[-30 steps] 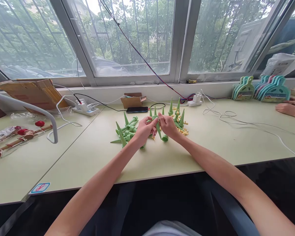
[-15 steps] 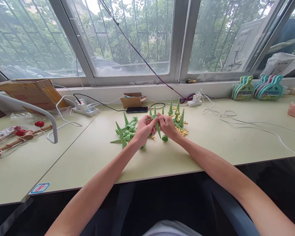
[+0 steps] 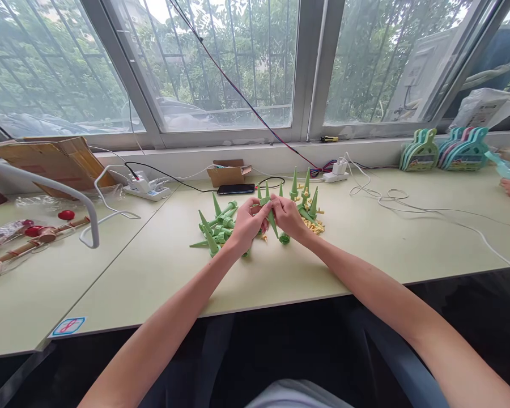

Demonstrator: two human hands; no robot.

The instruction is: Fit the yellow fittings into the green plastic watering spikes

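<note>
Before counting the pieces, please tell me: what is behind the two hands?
Behind the left hand and right hand, upright tips of green spikes show, and farther back the phone. The spikes' lower parts are covered; whether anything else is hidden, I cannot tell.

Passage open from bench (image 3: 131, 283) front-left corner to green spikes (image 3: 224, 223); forearms (image 3: 174, 313) block mid front edge, white cable (image 3: 429, 212) crosses right side.

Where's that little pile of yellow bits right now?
In the head view, the pile of yellow bits lies on the table, right of centre, just beside the right hand and near the standing green spikes.
</note>
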